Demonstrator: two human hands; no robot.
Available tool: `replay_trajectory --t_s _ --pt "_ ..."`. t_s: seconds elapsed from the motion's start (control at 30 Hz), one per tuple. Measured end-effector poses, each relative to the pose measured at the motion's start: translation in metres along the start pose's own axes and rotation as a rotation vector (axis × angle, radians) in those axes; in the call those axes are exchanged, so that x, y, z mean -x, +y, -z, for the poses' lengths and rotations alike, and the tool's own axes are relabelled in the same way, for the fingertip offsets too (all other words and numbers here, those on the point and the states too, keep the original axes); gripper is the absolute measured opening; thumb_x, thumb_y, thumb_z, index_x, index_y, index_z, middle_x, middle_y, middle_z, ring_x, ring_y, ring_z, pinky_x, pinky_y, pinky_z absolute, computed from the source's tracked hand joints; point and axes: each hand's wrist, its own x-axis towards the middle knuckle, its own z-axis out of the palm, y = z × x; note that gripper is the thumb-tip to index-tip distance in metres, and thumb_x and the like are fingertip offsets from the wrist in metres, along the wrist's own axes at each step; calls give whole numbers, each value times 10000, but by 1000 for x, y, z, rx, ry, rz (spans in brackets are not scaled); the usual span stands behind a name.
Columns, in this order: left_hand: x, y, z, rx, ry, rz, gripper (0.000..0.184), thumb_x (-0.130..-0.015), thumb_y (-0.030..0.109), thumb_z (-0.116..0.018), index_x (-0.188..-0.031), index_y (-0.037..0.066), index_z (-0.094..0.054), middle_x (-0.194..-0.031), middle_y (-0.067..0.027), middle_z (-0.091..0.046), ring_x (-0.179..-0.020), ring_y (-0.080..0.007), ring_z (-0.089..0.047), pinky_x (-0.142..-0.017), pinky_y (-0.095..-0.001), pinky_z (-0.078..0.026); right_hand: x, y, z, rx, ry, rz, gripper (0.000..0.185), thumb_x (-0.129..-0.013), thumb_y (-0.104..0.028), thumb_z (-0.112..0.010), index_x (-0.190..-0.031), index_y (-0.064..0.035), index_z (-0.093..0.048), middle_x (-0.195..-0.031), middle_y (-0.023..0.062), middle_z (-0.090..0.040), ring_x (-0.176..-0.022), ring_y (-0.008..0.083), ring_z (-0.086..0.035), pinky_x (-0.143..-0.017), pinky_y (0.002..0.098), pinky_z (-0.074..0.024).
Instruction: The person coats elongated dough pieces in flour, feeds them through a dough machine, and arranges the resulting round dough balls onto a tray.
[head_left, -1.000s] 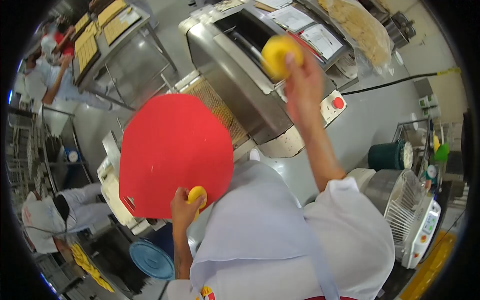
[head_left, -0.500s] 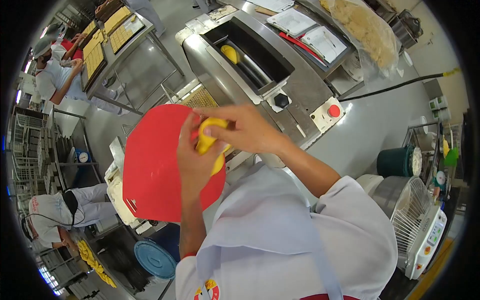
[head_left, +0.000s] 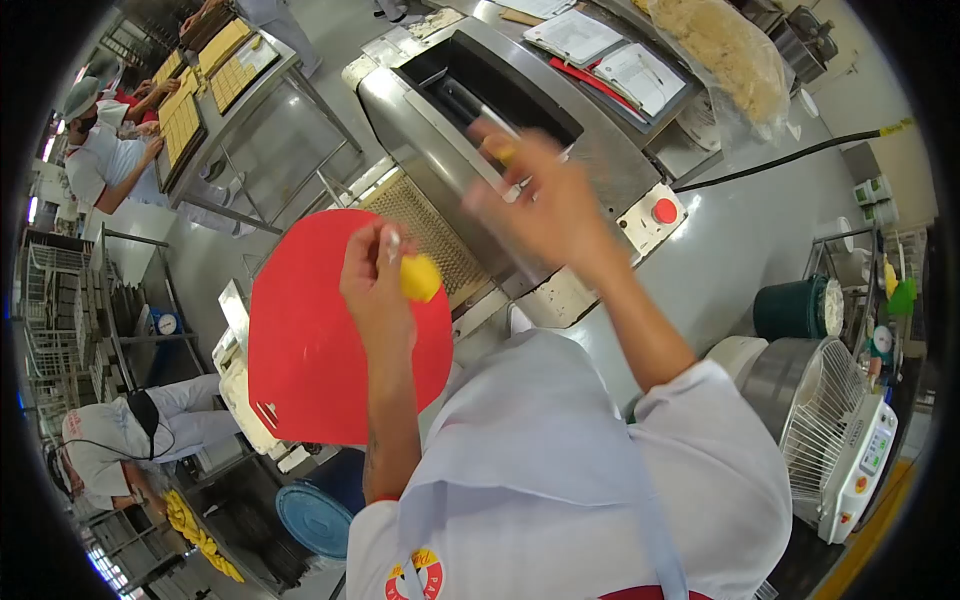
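Note:
My left hand [head_left: 378, 280] is closed on a lump of yellow dough [head_left: 420, 278], above a red board [head_left: 310, 330]. My right hand [head_left: 555, 205] is smeared by motion at the near edge of a black hopper [head_left: 540, 93] in a steel machine [head_left: 420, 140]. A bit of yellow shows among its blurred fingers; whether they grip it or it lies beyond them I cannot tell. A metal roller [head_left: 462, 103] is partly visible inside the hopper. Between board and machine lies a textured tan belt [head_left: 420, 225].
A red stop button [head_left: 664, 210] sits on the machine's right corner. Papers [head_left: 640, 82] and a bag of pale dough [head_left: 725, 60] lie beyond. People work at trays [head_left: 183, 125] at upper left; another person [head_left: 120, 435] bends at lower left. A caged mixer [head_left: 825, 420] stands right.
My hands have parted: the right moved up and right to the hopper, while the left stayed over the board with dough. The yellow lump earlier seen on the roller is no longer visible there.

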Motion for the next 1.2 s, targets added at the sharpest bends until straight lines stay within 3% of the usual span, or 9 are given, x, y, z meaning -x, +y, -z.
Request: replay_trajectory --t_s 0.23,0.3,0.37,0.43,0.6,0.7,0.73,0.93,1.2 --pt "7 34 -30 232 -104 -256 623 -1039 358 -466 -1544 74 -238 -1554 -169 -282 -1418 -299 -340 -1147 -469 -327 -66 -26 29 -85 516 222 534 -871 -240 -752 -1315 -29 -545 -855 112 -695 -856 174 -686 -778 312 -557" --pt "17 22 6 126 -71 -184 638 -1034 399 -460 -1532 57 -254 -1581 -188 -220 -1455 -353 -271 -1175 -530 -279 -125 -3 50 99 696 300 501 -836 -433 -727 -1096 -17 -630 -929 228 -688 -801 398 -683 -688 445 -545" --pt "34 8 38 80 30 -80 634 -1032 388 -468 -1532 55 -264 -1582 -182 -230 -1442 -374 -294 -1161 -525 -307 -136 -19 53 45 444 238 482 -907 -256 -665 -1341 -75 -558 -1143 193 -678 -1010 313 -685 -869 350 -528" --pt "58 -3 69 65 140 -1 624 -1032 373 -473 -1529 52 -274 -1577 -181 -245 -1425 -379 -325 -1141 -517 -344 -178 61 17 448 159 293 512 -958 -458 -591 -1240 -32 -614 -974 177 -708 -937 306 -685 -851 393 -530" --pt "113 -17 155 130 348 16 563 -1029 293 -494 -1506 48 -323 -1519 -189 -337 -1333 -346 -455 -1062 -475 -452 -150 102 -3 215 325 198 480 -978 -471 -510 -1181 -77 -695 -1137 214 -660 -1119 353 -606 -978 419 -450" --pt "142 -22 215 42 439 43 569 -1004 331 -551 -1463 31 -396 -1425 -166 -455 -1236 -320 -547 -1023 -456 -487 -99 63 0 -1 86 166 441 -1019 -382 -405 -1299 -122 -625 -1179 49 -660 -747 179 -647 -673 352 -554" --pt "151 -21 236 13 461 25 540 -1001 310 -560 -1447 37 -426 -1383 -150 -495 -1186 -297 -580 -999 -435 -503 -99 35 -9 -192 137 -64 454 -1008 -403 -404 -1307 -131 -612 -1211 73 -649 -754 206 -662 -677 343 -564" --pt "207 -10 375 116 484 -18 439 -982 168 -593 -1393 47 -498 -1265 -104 -587 -1028 -191 -639 -881 -339 -550 -72 -66 53 334 302 253 405 -1000 -351 -448 -1265 -96 -616 -1074 47 -607 -694 170 -603 -616 312 -510" --pt "217 3 530 188 541 36 300 -975 101 -585 -1265 24 -599 -1059 -86 -663 -879 -135 -638 -777 -277 -552 -62 -295 -112 125 336 464 341 -989 -283 -506 -1210 -49 -620 -892 14 -552 -612 121 -524 -536 270 -439"
